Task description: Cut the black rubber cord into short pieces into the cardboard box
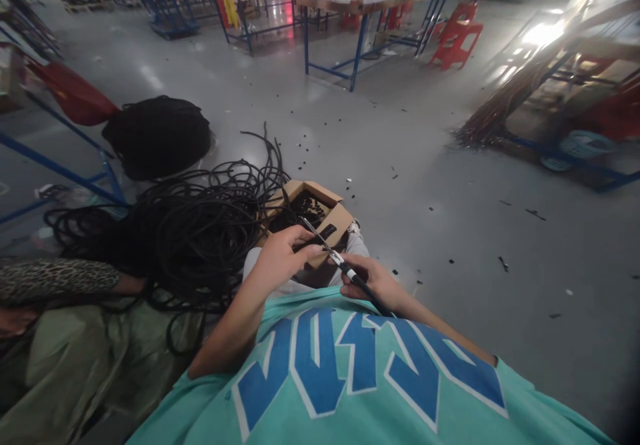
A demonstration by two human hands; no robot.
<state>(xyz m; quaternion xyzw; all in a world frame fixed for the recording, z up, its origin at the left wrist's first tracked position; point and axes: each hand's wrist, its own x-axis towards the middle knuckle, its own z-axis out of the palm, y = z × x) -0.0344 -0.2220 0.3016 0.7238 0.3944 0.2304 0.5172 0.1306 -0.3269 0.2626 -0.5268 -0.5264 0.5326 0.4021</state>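
My right hand (373, 280) is closed around a slim tool with a pointed metal tip (336, 256). Its dark body carries white bands and runs back toward my shirt. My left hand (285, 255) is on the other side of the tip, thumb and fingers bent toward the metal shaft; whatever they pinch is too small to make out. Just beyond the fingers is an open cardboard box (323, 194) holding many small black pieces (307, 206). A flat black piece (327, 232) shows against its near flap.
Tangled black cord (200, 225) lies left of the box, with a large black bundle (159, 135) behind it. A co-worker's patterned sleeve (55, 283) reaches in from the left. Tables (357, 8), red stools (457, 38) and a rack of thin rods (520, 78) stand farther off.
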